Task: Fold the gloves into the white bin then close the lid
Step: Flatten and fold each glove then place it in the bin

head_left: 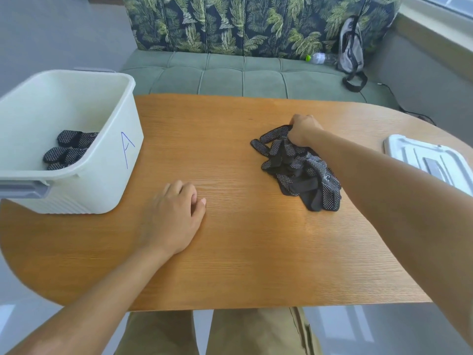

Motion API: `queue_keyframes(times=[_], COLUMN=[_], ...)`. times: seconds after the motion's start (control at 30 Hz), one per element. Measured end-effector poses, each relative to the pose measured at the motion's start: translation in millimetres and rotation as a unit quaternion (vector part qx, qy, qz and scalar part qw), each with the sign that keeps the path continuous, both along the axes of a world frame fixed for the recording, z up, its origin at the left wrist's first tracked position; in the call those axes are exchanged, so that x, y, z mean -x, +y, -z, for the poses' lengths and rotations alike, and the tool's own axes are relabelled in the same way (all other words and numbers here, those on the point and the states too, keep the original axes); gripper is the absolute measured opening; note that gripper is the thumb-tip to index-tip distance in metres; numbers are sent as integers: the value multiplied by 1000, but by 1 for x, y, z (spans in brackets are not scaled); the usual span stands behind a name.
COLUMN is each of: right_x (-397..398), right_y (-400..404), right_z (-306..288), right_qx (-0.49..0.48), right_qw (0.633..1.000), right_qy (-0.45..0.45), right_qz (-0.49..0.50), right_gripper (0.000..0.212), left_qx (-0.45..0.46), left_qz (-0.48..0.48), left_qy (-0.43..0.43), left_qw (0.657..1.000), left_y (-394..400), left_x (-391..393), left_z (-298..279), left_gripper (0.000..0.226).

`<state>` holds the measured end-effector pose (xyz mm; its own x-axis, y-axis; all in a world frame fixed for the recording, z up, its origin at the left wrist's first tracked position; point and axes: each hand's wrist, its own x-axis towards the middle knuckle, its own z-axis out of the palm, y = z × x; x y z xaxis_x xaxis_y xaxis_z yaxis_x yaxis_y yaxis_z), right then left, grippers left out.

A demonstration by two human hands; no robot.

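Right hand (pixel 303 130) clenches the far end of a tangled pile of black white-dotted fabric gloves (pixel 302 170), which risks dragging several up together, while the left hand (pixel 174 216) rests relaxed on the wooden table (pixel 243 252).

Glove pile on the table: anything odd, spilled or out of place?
Nothing stands out. The glove pile is a loose tangle, right hand gripping its far end. Folded gloves sit in the white bin; lid lies aside.
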<state>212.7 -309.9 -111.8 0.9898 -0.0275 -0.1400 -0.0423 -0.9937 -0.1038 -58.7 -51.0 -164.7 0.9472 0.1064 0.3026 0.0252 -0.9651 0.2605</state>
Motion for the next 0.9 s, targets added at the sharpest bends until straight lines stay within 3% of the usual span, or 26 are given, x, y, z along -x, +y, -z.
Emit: queue_keyframes(times=[0.23, 0.6, 0.7, 0.83, 0.9], right_x=[-10, 28, 47, 99, 140], right_y=[-2, 35, 53, 75, 80], right_z=[-7, -124, -145, -126, -87], right_qx=[-4, -48, -104, -134, -110], right_qw=[1000, 972, 954, 929, 915], right_qy=[15, -90, -148, -187, -146], right_qz=[0, -210, -238, -290, -359], right_gripper=[59, 42, 30, 23, 29], left_qx=[6, 13, 4, 7, 8], left_qz=[-2, 6, 4, -4, -4], left_qy=[5, 6, 5, 10, 9], left_qw=[1000, 1000, 1000, 1000, 1000], left_y=[0, 0, 0, 0, 1], left_x=[0, 0, 0, 0, 0], left_z=[-2, -1, -2, -2, -1], left_gripper=[28, 29, 29, 28, 23])
